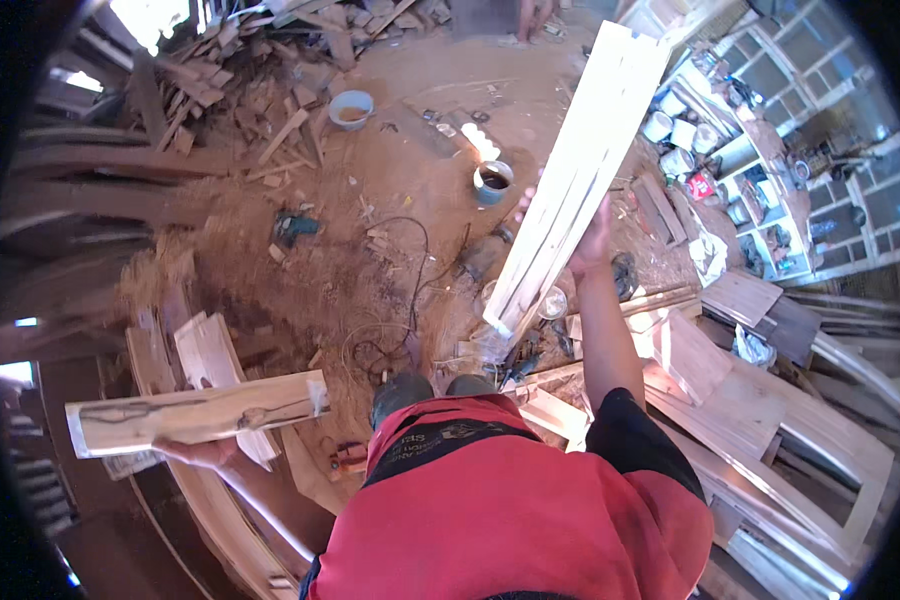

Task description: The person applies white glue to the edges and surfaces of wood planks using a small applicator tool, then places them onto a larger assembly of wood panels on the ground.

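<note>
A short, pale wooden plank (198,408) with dark grain streaks lies across my left hand (202,453), which grips it from its near edge; part of the fingers is hidden behind the wood. Out ahead to the right, my right hand (592,242) is closed round a long wooden board (578,165). That board slants up and away, its far end bright with light and its near end pointing down toward my feet. Grooves or layered edges run along its length. Some right-hand fingertips show past its left side.
Long boards (202,500) lie beneath the left plank. A teal power tool (293,228), a bowl (351,108) and a small bucket (492,183) sit on the dusty floor, near a loose cord (425,250). Scrap wood (200,85) is heaped far left. Wooden panels (750,405) crowd the right.
</note>
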A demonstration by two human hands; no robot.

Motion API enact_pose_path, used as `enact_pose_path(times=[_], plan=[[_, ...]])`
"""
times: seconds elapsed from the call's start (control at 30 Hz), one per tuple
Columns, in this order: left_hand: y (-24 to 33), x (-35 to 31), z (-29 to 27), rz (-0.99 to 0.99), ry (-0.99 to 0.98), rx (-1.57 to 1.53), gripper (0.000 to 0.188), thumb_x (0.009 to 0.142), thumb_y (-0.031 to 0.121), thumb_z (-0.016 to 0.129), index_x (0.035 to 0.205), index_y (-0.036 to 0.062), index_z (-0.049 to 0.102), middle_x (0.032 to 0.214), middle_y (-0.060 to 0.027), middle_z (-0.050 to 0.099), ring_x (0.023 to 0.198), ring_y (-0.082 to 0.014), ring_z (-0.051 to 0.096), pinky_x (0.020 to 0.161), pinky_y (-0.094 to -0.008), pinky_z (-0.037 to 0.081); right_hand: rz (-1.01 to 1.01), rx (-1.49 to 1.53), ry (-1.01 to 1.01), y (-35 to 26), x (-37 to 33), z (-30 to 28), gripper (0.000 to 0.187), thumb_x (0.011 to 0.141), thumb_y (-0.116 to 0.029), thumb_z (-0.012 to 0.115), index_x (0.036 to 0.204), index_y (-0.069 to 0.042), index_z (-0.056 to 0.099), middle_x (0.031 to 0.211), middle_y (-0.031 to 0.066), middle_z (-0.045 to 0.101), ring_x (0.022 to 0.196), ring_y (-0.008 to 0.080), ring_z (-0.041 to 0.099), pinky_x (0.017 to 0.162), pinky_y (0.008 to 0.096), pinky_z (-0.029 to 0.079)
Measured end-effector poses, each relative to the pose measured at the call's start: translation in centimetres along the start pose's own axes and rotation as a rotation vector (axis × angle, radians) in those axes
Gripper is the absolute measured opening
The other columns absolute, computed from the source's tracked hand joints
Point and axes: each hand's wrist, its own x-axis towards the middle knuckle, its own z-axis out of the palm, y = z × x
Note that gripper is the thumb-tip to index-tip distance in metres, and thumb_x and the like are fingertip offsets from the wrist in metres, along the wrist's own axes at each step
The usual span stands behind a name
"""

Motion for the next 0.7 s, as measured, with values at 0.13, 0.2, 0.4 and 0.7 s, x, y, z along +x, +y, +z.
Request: enact_pose_path(times=[0.13, 0.2, 0.4, 0.7], plan=[[7.5, -8.3, -5.0, 0.108, 0.262, 0.068, 0.084, 0.089, 0.065, 0.049, 0.147, 0.0066, 0.034, 0.133, -0.0217, 0.053, 0.114, -0.0421, 0.059, 0.102, -0.0593, 0.049, 0.248, 0.187, -0.082, 2.6, 0.0, 0.7, 0.111, 0.077, -0.086, 0.045, 0.147, -0.001, 0.033, 0.115, 0.0254, 0.063, 0.094, 0.0328, 0.064, 0.083, 0.0529, 0.055], [10.5, -12.6, -6.1, 0.234, 0.488, 0.207, 0.079, 0.092, 0.06, 0.049, 0.146, 0.0034, 0.033, 0.132, -0.0217, 0.053, 0.116, -0.0393, 0.058, 0.102, -0.0575, 0.049, 0.16, 0.167, -0.331, 4.5, 0.9, 2.3, 0.11, 0.079, -0.084, 0.045, 0.149, 0.0, 0.029, 0.123, 0.0256, 0.059, 0.098, 0.0341, 0.064, 0.085, 0.0524, 0.055], [23.1, -22.5, -9.8, 0.552, 1.039, 0.243, 0.07, 0.097, 0.053, 0.053, 0.146, 0.0047, 0.037, 0.138, -0.0141, 0.052, 0.123, -0.0291, 0.054, 0.105, -0.047, 0.045, 0.177, -0.359, -0.018, 4.1, 3.8, 10.7, 0.072, 0.098, -0.05, 0.051, 0.136, 0.01, 0.044, 0.132, 0.0276, 0.055, 0.117, 0.0345, 0.058, 0.106, 0.0477, 0.043], [32.5, -29.8, -23.3, 0.878, 1.367, 0.473, 0.072, 0.097, 0.061, 0.046, 0.148, 0.0105, 0.037, 0.146, -0.01, 0.044, 0.132, -0.0262, 0.044, 0.113, -0.0437, 0.035, 0.074, -0.399, -0.03, 19.7, 2.4, 25.5, 0.074, 0.095, -0.052, 0.057, 0.144, 0.001, 0.037, 0.134, 0.0209, 0.053, 0.113, 0.0375, 0.061, 0.102, 0.0502, 0.048]])
